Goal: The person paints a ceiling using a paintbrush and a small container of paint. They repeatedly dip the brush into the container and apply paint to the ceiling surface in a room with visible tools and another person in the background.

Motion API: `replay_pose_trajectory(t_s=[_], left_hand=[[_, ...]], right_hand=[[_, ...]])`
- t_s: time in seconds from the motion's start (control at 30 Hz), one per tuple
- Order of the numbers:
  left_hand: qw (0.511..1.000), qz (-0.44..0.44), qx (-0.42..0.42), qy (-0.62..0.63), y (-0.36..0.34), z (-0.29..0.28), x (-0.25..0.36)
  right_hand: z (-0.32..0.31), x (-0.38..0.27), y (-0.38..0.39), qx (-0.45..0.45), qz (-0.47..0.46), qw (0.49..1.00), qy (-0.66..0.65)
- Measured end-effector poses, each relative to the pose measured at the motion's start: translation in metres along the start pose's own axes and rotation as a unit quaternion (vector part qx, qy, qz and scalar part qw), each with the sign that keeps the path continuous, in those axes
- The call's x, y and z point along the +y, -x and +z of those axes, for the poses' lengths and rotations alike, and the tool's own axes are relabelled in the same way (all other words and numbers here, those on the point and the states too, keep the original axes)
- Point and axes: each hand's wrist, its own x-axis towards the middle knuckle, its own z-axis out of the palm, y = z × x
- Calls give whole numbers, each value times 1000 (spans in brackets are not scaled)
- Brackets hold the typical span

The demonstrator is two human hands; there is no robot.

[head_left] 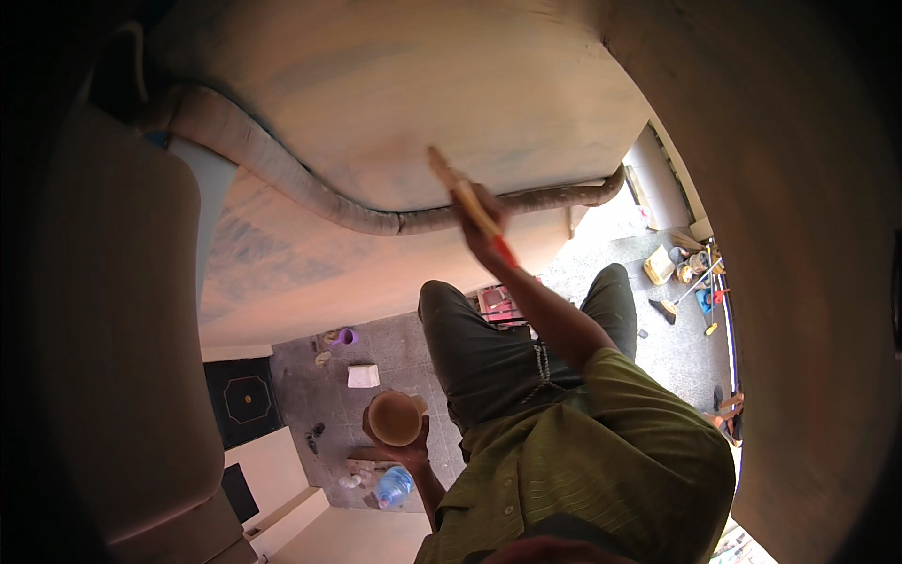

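Observation:
My right hand (481,218) grips a wooden paintbrush (446,169) with a red handle end, blurred, angled up-left against a background of pale, patchy pinkish surface (470,85). Whether its tip touches that surface I cannot tell. Behind the hand, a long bent pipe (376,222) runs along the surface. At lower left, my left hand (410,447) holds a round cup (395,418) with beige liquid inside, beside my bent legs (470,367).
Far below on the tiled floor (301,376) are a purple container (348,336), a white block (363,375), a blue water jug (393,487) and a pink crate (500,306). Brooms (669,310) and buckets (697,263) stand at right, beside the curved wall (817,282).

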Motion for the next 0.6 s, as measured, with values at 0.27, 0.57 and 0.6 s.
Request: replay_pose_trajectory(t_s=[0.27, 0.57, 0.6], left_hand=[[1000, -6, 3, 2, 11, -7, -3], [999, 48, -8, -15, -6, -3, -15], [999, 40, -16, 13, -8, 2, -15]], right_hand=[[97, -18, 0, -62, 20, 997, -30], [-78, 98, -22, 81, 10, 984, 156], [-120, 115, -23, 113, 18, 974, 197]])
